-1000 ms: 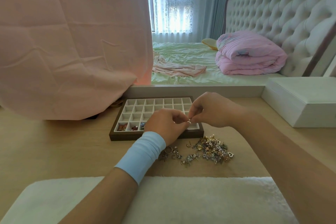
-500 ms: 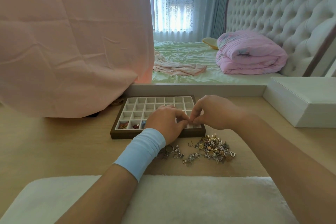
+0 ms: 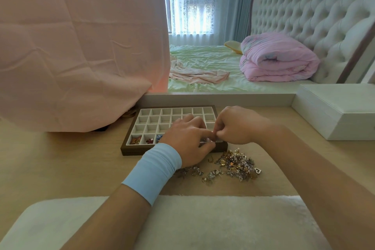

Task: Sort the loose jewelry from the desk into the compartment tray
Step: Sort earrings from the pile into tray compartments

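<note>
A dark wooden compartment tray (image 3: 129,149) with a white grid lies on the desk; its front-left cells hold a few coloured pieces. My left hand (image 3: 187,140), with a light blue wristband, and my right hand (image 3: 235,126) meet fingertip to fingertip over the tray's front-right corner. Both pinch a small piece of jewelry that the fingers hide almost fully. A heap of loose jewelry (image 3: 233,165), gold and pearly, lies on the desk just in front of the tray, to the right of my left wrist.
A white box (image 3: 336,111) stands on the desk at the right. A pink cloth (image 3: 77,50) hangs over something at the left, down to the desk. A white fluffy mat (image 3: 182,223) covers the near edge. A bed lies beyond the desk.
Both hands have moved down and closer to the tray's front-right corner, still pinching the small piece between them. The small ring seen earlier is now hidden by the fingers.
</note>
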{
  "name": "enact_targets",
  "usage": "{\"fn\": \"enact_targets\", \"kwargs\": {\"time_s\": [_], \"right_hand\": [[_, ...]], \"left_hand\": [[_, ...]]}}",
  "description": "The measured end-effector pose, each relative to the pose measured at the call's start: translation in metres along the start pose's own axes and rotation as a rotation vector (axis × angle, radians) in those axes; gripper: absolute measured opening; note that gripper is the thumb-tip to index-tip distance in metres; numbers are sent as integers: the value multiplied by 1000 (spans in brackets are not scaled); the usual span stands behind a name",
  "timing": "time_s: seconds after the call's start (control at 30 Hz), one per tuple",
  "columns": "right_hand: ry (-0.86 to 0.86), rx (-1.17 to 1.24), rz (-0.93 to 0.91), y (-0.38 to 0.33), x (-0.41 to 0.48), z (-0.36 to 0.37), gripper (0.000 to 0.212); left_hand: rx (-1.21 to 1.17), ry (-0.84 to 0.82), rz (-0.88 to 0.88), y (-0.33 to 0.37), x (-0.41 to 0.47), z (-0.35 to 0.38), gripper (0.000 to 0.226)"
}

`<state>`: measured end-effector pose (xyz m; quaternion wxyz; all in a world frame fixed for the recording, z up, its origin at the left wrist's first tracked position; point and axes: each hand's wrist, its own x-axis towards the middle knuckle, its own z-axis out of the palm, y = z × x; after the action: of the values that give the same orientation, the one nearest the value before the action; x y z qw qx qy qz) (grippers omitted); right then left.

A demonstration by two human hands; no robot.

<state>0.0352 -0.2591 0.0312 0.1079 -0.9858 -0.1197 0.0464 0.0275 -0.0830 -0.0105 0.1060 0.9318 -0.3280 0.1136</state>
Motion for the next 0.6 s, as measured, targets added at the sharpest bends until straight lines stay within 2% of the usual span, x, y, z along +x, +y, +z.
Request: {"fn": "enact_targets", "kwargs": {"time_s": [0.13,0.27,0.37,0.5,0.6], "right_hand": [[-41,14,22,0,1,3,15],[3,-18,24,0,2,5,8],[18,10,35,0,3,7,11],[-29,236,73,3,6,11,16],[-55,193,87,3,7,12,13]], "left_hand": [[-49,-64,-23,-2,0,-3,28],[-209,3,-134,-17,0,-21,17],[-289,-7,-211,-26,-3,-33,14],[-277,-30,-199,-20,-3,-30,15],[-244,-42,-155,-14,-1,-20,14]]}}
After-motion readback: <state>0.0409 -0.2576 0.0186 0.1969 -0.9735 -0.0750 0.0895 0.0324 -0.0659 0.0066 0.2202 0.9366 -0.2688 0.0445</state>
